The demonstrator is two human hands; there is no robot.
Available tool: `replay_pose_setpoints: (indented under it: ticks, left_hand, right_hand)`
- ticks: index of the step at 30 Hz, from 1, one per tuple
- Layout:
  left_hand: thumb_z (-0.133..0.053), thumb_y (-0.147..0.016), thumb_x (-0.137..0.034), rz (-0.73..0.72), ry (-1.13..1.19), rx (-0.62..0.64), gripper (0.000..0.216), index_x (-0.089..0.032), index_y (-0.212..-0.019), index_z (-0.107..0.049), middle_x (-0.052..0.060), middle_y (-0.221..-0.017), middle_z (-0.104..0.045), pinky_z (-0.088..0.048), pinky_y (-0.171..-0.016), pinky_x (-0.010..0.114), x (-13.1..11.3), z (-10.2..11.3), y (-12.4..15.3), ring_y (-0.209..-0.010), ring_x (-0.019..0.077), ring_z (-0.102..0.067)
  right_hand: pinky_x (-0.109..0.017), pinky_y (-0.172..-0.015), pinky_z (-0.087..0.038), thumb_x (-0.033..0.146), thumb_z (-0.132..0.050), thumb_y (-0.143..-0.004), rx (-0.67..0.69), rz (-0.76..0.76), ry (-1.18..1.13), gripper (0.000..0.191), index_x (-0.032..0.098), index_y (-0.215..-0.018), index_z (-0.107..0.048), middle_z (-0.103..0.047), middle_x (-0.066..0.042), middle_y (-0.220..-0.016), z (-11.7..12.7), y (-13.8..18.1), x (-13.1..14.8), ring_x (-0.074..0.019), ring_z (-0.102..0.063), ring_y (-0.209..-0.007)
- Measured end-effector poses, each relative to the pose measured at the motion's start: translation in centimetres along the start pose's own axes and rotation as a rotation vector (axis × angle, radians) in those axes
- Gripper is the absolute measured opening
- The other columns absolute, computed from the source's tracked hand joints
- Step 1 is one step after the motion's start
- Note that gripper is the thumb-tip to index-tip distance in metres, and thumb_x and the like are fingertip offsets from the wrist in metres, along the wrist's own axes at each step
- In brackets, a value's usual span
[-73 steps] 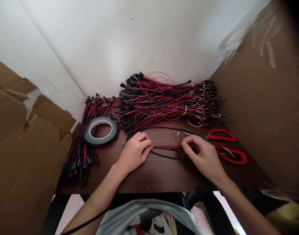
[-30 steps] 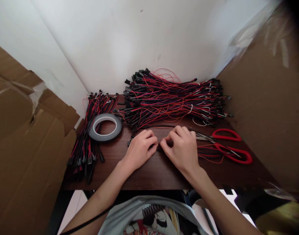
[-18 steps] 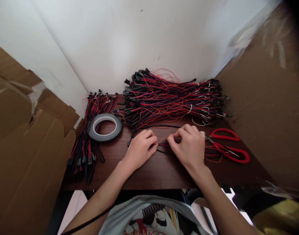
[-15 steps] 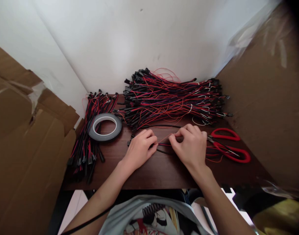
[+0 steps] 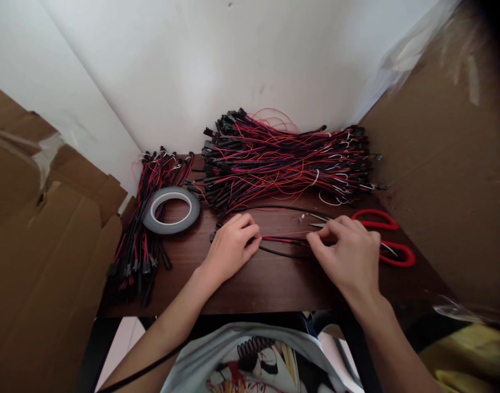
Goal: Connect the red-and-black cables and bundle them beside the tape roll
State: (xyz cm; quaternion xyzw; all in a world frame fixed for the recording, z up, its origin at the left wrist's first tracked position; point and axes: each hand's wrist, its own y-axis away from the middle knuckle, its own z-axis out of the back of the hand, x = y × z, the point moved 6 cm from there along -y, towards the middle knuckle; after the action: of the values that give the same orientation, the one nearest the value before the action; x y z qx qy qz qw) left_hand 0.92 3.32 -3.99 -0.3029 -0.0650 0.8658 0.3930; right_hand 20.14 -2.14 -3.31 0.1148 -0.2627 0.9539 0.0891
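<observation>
On the dark wooden table (image 5: 266, 286) my left hand (image 5: 229, 246) is closed in a pinch on one end of a thin bundle of red and black wires (image 5: 285, 238). My right hand (image 5: 350, 259) pinches the same bundle further to the right, so the wires run straight between the two hands. A black cable (image 5: 277, 252) lies on the table just under them.
A large heap of red and black wire harnesses (image 5: 286, 161) lies at the back. A smaller bunch (image 5: 146, 218) lies at the left, with a roll of grey tape (image 5: 171, 209) beside it. Red-handled scissors (image 5: 383, 237) rest at the right. Cardboard (image 5: 41, 245) flanks both sides.
My right hand has slid to the right along the wires, away from my left hand, leaving a longer straight stretch between them. My left hand has stayed in place.
</observation>
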Motion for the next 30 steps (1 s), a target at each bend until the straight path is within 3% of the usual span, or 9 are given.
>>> replay_pose_setpoints:
  ticks: [12, 21, 23, 26, 28, 30]
  left_hand:
    - [-0.056, -0.088, -0.013, 0.01, 0.052, -0.05, 0.016, -0.017, -0.073, -0.059, 0.004, -0.083, -0.06, -0.044, -0.073, 0.028, 0.1, 0.3, 0.1, -0.08, 0.0169, -0.055]
    - [-0.059, -0.088, -0.013, 0.046, 0.111, -0.05, 0.014, -0.017, -0.075, -0.062, 0.004, -0.083, -0.062, -0.045, -0.074, 0.03, 0.3, 0.4, 0.0, -0.081, 0.0177, -0.056]
    - [-0.059, -0.087, -0.013, 0.051, 0.109, -0.05, 0.013, -0.017, -0.076, -0.063, 0.004, -0.083, -0.062, -0.045, -0.074, 0.03, 0.3, 0.4, 0.0, -0.081, 0.0178, -0.056]
    - [-0.06, -0.087, -0.013, 0.046, 0.099, -0.054, 0.013, -0.017, -0.075, -0.063, 0.004, -0.083, -0.062, -0.045, -0.073, 0.03, 0.3, 0.4, 0.0, -0.08, 0.0177, -0.056]
    - [-0.059, -0.087, -0.013, 0.039, 0.095, -0.056, 0.013, -0.016, -0.076, -0.064, 0.005, -0.083, -0.062, -0.045, -0.074, 0.03, 0.3, 0.4, 0.0, -0.08, 0.0177, -0.056]
    - [-0.059, -0.088, -0.013, 0.038, 0.095, -0.059, 0.013, -0.017, -0.076, -0.064, 0.005, -0.083, -0.063, -0.045, -0.074, 0.03, 0.2, 0.4, 0.0, -0.081, 0.0177, -0.056]
  right_hand:
    - [-0.032, -0.064, -0.024, 0.031, -0.055, -0.077, 0.096, 0.004, -0.049, 0.025, 0.02, -0.055, -0.052, -0.054, -0.002, -0.066, -0.6, 1.3, -1.4, -0.0205, -0.052, -0.068]
    - [-0.031, -0.058, -0.033, 0.039, -0.059, -0.079, 0.234, -0.096, -0.358, 0.032, 0.019, -0.054, -0.057, -0.057, -0.001, -0.065, -1.2, 1.2, -3.4, -0.0136, -0.047, -0.053]
    - [-0.03, -0.055, -0.035, 0.047, -0.06, -0.08, 0.29, -0.076, -0.386, 0.034, 0.02, -0.059, -0.062, -0.06, -0.002, -0.065, -1.2, 1.1, -4.0, -0.0149, -0.05, -0.054]
    - [-0.029, -0.049, -0.036, 0.053, -0.064, -0.078, 0.386, -0.032, -0.424, 0.033, 0.021, -0.08, -0.072, -0.061, -0.002, -0.065, -0.8, 0.9, -4.6, -0.0153, -0.051, -0.052]
    - [-0.028, -0.048, -0.037, 0.053, -0.066, -0.079, 0.363, -0.004, -0.453, 0.035, 0.022, -0.094, -0.072, -0.062, -0.002, -0.068, 0.3, 0.6, -4.3, -0.0148, -0.051, -0.052]
    - [-0.028, -0.052, -0.042, 0.047, -0.065, -0.083, 0.258, 0.045, -0.461, 0.029, 0.022, -0.096, -0.069, -0.062, -0.003, -0.075, 1.8, 0.1, -3.1, -0.0154, -0.054, -0.06]
